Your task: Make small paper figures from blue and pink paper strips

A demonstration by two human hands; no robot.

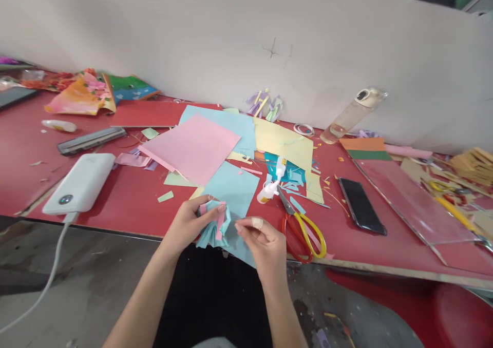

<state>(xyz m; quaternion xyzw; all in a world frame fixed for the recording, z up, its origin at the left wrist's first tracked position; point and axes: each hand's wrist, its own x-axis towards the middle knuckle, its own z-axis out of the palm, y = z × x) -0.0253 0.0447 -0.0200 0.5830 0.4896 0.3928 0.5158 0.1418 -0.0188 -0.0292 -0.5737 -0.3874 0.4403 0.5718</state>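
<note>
My left hand (191,218) grips a pleated light blue paper piece (212,236) with pink strips on it, the thumb pressing on top. To its right, my right hand (266,239) has thumb and index finger pinched together; whatever may be between them is too small to make out. A light bandage wraps one of its fingers. Under both hands lies a light blue paper sheet (234,184) reaching over the table edge. Beside the right hand rest scissors (306,230) with red and yellow handles. Two small white glue bottles (267,191) lie just beyond them.
Pink paper (196,148) and yellow paper (285,140) cover the red table's middle. A white power bank (82,184) with a cable lies left. On the right are a black phone (362,204), a clear sheet (416,199) and a tilted bottle (348,119). Paper scraps are scattered about.
</note>
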